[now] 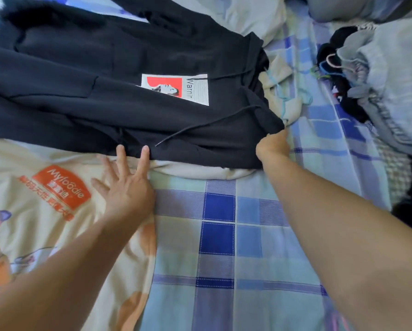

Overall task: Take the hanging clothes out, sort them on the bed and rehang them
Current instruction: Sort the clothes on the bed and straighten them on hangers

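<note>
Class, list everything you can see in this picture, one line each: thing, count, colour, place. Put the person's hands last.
black hoodie: one, black with a red-and-white print, spread across the bed's upper left
cream fabric: one, cream with an orange logo, lower left, under the hoodie's edge
checked bedsheet: one, blue and pale green, below everything
grey garments: a pile, grey, right edge
clothes hangers: several, pink and blue, in that pile
left hand: flat on the cream fabric, fingertips touching the hoodie
right hand: pinching the hoodie's corner
</note>
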A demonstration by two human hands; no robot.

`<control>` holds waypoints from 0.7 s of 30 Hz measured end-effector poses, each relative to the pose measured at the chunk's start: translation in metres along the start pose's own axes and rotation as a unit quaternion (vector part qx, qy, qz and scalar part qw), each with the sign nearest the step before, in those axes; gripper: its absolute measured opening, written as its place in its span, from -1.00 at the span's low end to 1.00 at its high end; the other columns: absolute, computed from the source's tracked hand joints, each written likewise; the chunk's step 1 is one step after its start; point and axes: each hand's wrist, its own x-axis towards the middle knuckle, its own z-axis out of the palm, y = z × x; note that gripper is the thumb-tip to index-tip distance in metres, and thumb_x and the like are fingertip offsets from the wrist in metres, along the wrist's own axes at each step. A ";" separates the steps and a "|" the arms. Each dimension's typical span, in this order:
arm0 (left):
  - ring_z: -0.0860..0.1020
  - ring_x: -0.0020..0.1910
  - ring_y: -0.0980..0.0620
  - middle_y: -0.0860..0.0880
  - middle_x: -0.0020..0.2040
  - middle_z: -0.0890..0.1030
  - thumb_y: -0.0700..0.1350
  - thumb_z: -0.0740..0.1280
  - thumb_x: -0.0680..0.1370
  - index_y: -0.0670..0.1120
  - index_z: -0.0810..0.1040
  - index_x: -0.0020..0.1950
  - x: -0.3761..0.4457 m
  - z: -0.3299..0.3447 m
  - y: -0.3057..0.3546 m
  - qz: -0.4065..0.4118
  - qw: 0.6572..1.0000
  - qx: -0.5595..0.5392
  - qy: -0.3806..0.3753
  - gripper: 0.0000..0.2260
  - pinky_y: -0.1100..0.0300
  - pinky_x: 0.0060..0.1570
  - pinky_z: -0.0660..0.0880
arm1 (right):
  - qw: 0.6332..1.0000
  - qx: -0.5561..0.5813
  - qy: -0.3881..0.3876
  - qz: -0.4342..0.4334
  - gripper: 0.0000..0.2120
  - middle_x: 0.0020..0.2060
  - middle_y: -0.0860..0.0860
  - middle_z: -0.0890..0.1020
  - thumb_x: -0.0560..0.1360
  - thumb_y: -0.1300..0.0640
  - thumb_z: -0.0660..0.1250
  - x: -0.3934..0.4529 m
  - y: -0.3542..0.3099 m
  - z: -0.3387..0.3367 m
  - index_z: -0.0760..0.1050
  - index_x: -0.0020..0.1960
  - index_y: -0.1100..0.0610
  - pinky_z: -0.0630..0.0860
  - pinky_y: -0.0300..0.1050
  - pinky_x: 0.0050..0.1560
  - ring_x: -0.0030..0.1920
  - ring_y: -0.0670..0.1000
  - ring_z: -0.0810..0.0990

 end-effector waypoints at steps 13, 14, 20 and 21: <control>0.39 0.36 -0.24 -0.06 0.37 0.42 -0.06 0.15 0.54 0.07 0.46 0.27 -0.073 -0.014 0.047 0.088 0.974 0.148 -0.144 -0.69 -0.12 0.29 0.41 | 0.980 0.070 -0.155 -0.103 -0.59 0.15 0.13 0.58 0.56 0.20 0.26 -0.164 0.112 -0.084 0.38 0.40 0.13 0.48 -0.07 0.15 0.09 0.07 0.58; 0.48 0.29 -0.22 -0.05 0.30 0.49 -0.12 0.19 0.53 0.04 0.50 0.18 -0.099 -0.006 0.057 0.129 0.974 0.127 -0.139 -0.75 -0.07 0.22 0.47 | 0.977 0.112 -0.145 -0.109 -0.64 0.08 0.10 0.60 0.56 0.24 0.26 -0.187 0.134 -0.108 0.45 0.35 0.13 0.46 -0.16 0.07 -0.02 -0.04 0.58; 0.63 0.11 -0.13 -0.01 0.13 0.61 -0.13 0.27 0.53 0.01 0.50 0.20 -0.307 0.043 0.110 0.257 0.938 0.121 -0.200 -0.75 0.03 -0.01 0.54 | 0.977 0.158 0.055 -0.129 -0.79 -0.08 -0.06 0.64 0.51 0.27 0.25 -0.268 0.281 -0.303 0.57 0.04 0.04 0.48 -0.29 0.03 -0.03 -0.14 0.61; 0.63 0.10 -0.10 0.00 0.11 0.60 -0.10 0.26 0.55 0.00 0.45 0.22 -0.336 0.047 0.118 0.257 0.929 0.164 -0.210 -0.76 0.05 -0.03 0.54 | 0.980 0.134 0.083 -0.120 -0.79 -0.11 -0.06 0.62 0.51 0.29 0.25 -0.273 0.303 -0.334 0.57 0.02 0.04 0.46 -0.34 0.00 -0.06 -0.16 0.59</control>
